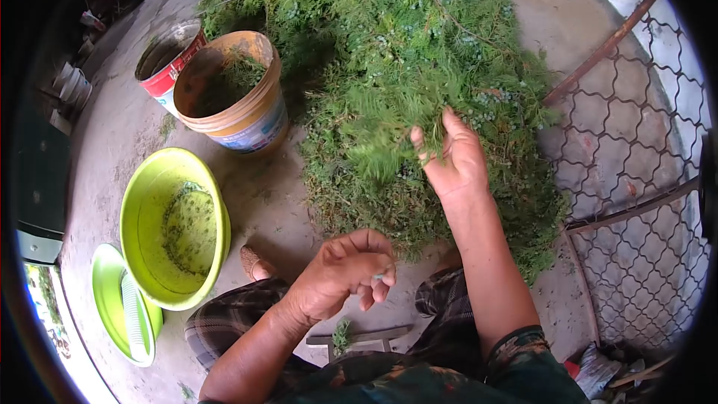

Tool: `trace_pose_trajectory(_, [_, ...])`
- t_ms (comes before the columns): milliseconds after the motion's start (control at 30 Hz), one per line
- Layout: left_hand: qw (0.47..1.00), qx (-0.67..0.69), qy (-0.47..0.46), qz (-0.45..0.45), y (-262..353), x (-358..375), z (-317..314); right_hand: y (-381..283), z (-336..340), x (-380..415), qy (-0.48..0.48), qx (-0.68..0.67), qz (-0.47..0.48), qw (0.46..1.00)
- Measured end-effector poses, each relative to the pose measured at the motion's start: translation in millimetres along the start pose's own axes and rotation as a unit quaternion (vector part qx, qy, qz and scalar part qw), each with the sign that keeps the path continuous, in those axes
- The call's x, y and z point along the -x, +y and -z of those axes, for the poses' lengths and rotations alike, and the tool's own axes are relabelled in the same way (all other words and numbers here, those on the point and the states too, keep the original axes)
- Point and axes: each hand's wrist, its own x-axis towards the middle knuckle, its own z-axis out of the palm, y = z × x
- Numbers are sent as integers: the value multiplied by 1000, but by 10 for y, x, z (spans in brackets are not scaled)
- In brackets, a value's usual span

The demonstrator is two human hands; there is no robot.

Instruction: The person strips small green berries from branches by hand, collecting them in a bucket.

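My right hand (458, 164) grips a leafy evergreen sprig (385, 131), somewhat blurred, over the near part of a large heap of cut evergreen branches (404, 22). Small bluish-green cones (490, 97) dot the heap. Lower down, above my lap, my left hand (340, 273) is curled closed. A tiny blue-green cone (379, 277) shows at its fingertips; whatever else the palm holds is hidden. A loose bit of greenery (342, 337) lies by the low wooden stool bar (366, 338) between my legs.
To the left stand a yellow-green basin (134, 217) with small bits at its bottom, a tan bucket (273, 82) with greenery inside, a red-and-white bucket (161, 82) and a green basin (101, 277) holding a ridged board (134, 322). A wire-mesh gate (621, 135) borders the right.
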Motion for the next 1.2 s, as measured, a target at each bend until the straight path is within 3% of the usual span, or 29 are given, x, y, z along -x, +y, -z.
trace_pose_trajectory(67, [978,206,-10,39,-125,-43,61,-8,1,17,-20,-11,-30,999])
trace_pose_trajectory(133, [974,218,40,47,-211,-109,135,4,127,-7,-55,-27,-96,993])
trace_pose_trajectory(167, [969,227,100,8,-262,-161,207,-19,201,-121,-191,-88,-190,959])
trace_pose_trajectory(200, [958,235,159,-30,-298,-194,273,6,295,-152,-190,-84,-194,959])
trace_pose_trajectory(267, [960,209,175,-62,-260,-217,304,40,132,43,-211,-241,-278,906])
trace_pose_trajectory(300, [963,195,168,-81,-190,-208,252,70,142,51,-266,-233,-289,890])
trace_pose_trajectory(400, [972,164,137,-101,-78,-204,102,110,33,163,-180,-313,-328,873])
trace_pose_trajectory(533, [982,96,108,-117,-96,-217,53,212,75,185,-243,-295,-290,877])
trace_pose_trajectory(633, [988,68,101,-97,-152,-231,56,263,61,107,-394,-342,-282,805])
trace_pose_trajectory(733, [990,110,60,-59,-111,-186,-7,177,-68,283,-358,-406,-238,807])
trace_pose_trajectory(800, [993,104,-7,-57,-45,-158,-26,153,-75,267,-443,-381,-235,777])
trace_pose_trajectory(933, [994,93,-7,-52,-16,-141,-37,106,-76,274,-442,-363,-250,782])
trace_pose_trajectory(1133, [996,6,83,-42,-55,-180,-58,96,-14,165,-480,-292,-247,790])
trace_pose_trajectory(1200, [963,-160,195,-96,-173,-205,60,55,24,163,-468,-324,-248,784])
